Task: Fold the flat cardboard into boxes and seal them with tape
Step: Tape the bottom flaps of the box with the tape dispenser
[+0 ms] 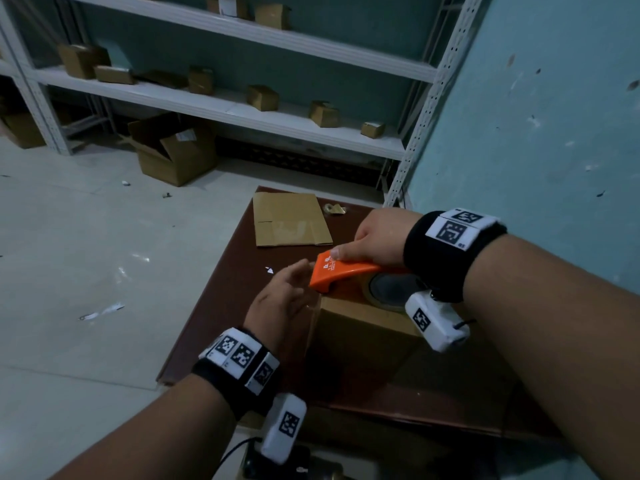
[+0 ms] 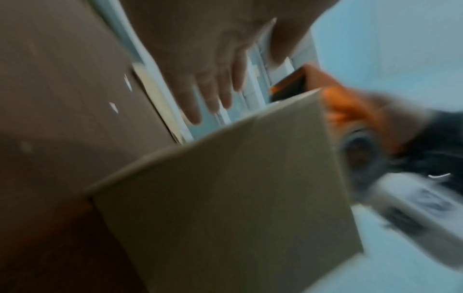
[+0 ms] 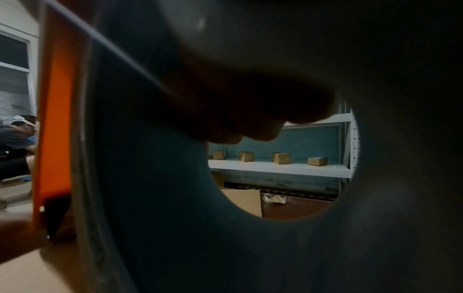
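A small folded cardboard box (image 1: pixel 360 327) stands on the dark brown table (image 1: pixel 221 306). My right hand (image 1: pixel 374 237) grips an orange tape dispenser (image 1: pixel 341 271) with its tape roll (image 1: pixel 391 289), held on the box's top. My left hand (image 1: pixel 284 296) is open with straight fingers (image 2: pixel 213 89) beside the box's (image 2: pixel 225 198) left side, near the dispenser's front end; whether it touches the box I cannot tell. A flat cardboard blank (image 1: pixel 291 220) lies at the table's far end. The right wrist view looks through the roll's core past the orange dispenser (image 3: pixel 55 128).
White metal shelves (image 1: pixel 242 109) with several small boxes stand behind the table. An open carton (image 1: pixel 173 150) sits on the floor. A blue wall (image 1: pixel 536 133) is close on the right. A crumpled tape scrap (image 1: pixel 334 208) lies beside the blank. A seated person (image 3: pixel 17 138) is far left.
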Available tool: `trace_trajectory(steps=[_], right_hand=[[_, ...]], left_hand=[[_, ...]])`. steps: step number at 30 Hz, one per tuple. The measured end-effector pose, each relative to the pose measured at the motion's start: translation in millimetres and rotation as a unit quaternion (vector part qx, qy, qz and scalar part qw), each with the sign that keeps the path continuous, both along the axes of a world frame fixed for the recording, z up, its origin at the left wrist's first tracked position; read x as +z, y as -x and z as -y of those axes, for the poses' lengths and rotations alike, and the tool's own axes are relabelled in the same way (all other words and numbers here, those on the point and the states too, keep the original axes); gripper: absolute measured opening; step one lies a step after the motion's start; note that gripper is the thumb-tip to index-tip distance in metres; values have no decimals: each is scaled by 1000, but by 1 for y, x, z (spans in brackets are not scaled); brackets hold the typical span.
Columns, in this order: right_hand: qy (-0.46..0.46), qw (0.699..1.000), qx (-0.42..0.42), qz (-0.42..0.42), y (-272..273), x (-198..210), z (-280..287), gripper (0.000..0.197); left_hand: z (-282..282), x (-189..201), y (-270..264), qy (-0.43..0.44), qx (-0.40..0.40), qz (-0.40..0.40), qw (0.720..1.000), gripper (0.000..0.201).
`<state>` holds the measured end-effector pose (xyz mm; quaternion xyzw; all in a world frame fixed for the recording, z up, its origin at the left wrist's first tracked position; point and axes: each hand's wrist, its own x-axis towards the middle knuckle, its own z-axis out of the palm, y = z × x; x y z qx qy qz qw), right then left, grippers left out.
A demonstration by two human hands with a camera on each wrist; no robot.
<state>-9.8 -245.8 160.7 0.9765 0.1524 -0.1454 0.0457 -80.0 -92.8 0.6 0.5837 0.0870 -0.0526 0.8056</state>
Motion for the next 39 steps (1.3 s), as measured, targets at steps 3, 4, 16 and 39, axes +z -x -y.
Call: trace_trajectory(steps=[3,4,16,39], right_hand=[[6,1000,1,3,0,0,0,67],[9,1000,1,5,0,0,-1,67],[13,1000,-4,19,-1,1,2,68],[-1,998,-69,-14,24,15,142,64]], left_hand=[[0,-13,12,-97,-169,95,976,59],[5,-13,15,-143,-186,101,967,69],[27,-18,-1,-240,-93,160,953,100],[25,-7,3,-282,-101,147,943,118]])
